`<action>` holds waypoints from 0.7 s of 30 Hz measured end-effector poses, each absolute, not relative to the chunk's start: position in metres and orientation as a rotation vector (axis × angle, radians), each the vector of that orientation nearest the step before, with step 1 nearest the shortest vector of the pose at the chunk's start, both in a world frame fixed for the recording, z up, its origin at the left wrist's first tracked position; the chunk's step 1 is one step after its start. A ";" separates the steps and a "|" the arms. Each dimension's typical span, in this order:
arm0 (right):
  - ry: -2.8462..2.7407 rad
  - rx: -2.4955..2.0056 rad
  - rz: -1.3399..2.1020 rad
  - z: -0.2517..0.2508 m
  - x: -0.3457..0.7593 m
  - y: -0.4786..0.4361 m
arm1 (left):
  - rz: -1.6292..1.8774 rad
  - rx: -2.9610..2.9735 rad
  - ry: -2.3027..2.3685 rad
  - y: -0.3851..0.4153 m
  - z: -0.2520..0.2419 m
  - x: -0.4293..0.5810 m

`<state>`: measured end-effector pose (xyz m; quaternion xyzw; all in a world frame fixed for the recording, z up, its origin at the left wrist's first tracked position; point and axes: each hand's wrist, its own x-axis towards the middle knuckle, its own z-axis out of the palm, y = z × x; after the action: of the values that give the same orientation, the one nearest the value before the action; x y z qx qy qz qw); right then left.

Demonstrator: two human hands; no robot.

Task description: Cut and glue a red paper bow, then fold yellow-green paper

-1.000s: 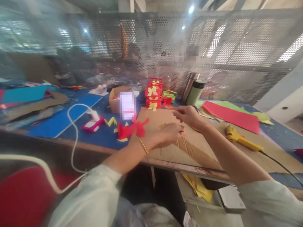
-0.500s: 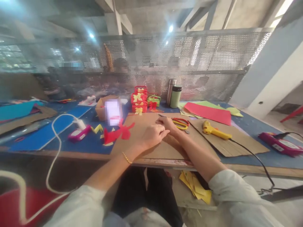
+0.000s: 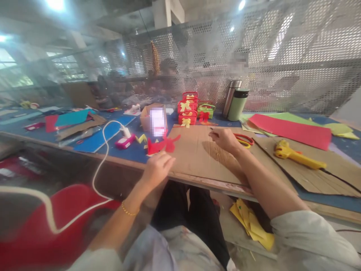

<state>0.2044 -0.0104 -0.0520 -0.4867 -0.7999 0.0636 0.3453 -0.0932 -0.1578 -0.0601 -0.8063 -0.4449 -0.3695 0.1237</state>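
Fingers [image 3: 214,132] of right hand [image 3: 224,138] on cardboard sheet [image 3: 197,154], red gift boxes [image 3: 187,109] closed

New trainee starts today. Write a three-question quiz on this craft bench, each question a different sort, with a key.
1. True or false: the yellow glue gun lies on cardboard, right of the right hand.
2. Which is nearest the right hand? A) scissors B) green flask C) red paper sheet
3. Fill in: the left hand is at the table's near ____.

Key: 1 true; 2 A; 3 edge.
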 end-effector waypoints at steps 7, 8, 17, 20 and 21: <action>-2.066 -1.620 0.007 -0.030 0.201 -0.025 | -0.976 -2.387 -1.434 -0.129 -0.059 -0.083; -2.042 -1.683 -0.017 -0.027 0.205 -0.024 | -0.904 -2.400 -1.430 -0.123 -0.060 -0.078; -1.679 -2.088 -0.115 -0.009 0.256 -0.014 | -0.422 -2.440 -1.410 -0.087 -0.081 -0.072; -1.573 -2.167 -0.149 -0.001 0.279 -0.008 | -0.475 -2.392 -1.417 -0.085 -0.087 -0.072; -1.535 -2.197 -0.162 0.002 0.288 -0.006 | -0.512 -2.359 -1.439 -0.086 -0.088 -0.070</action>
<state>0.2881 -0.0063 0.0025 -0.7969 -0.5570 -0.0588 0.2264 -0.0704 -0.0858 -0.0884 -0.8279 -0.5051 -0.1796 0.1650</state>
